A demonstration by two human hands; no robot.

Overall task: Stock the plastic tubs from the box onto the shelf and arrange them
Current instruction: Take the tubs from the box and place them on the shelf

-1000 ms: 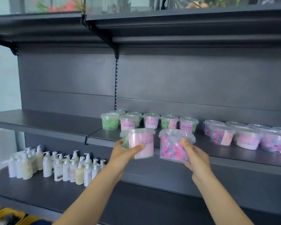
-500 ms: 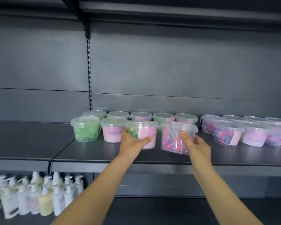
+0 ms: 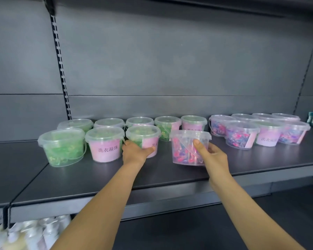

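On the shelf (image 3: pixel 98 177), a green tub (image 3: pixel 143 135) is gripped by the left hand (image 3: pixel 135 154). A purple tub (image 3: pixel 183 150) is held tilted at mid-shelf by the curled right hand (image 3: pixel 213 157).

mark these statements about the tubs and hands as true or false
1. The left hand grips a green tub. True.
2. The right hand is empty. False: it holds a pink and blue tub.
3. The other green tubs stand left of the purple tubs on the shelf. True.
4. The tubs are lidless. False: they have clear lids.
5. Bottles stand above the tubs. False: the bottles are below the shelf.
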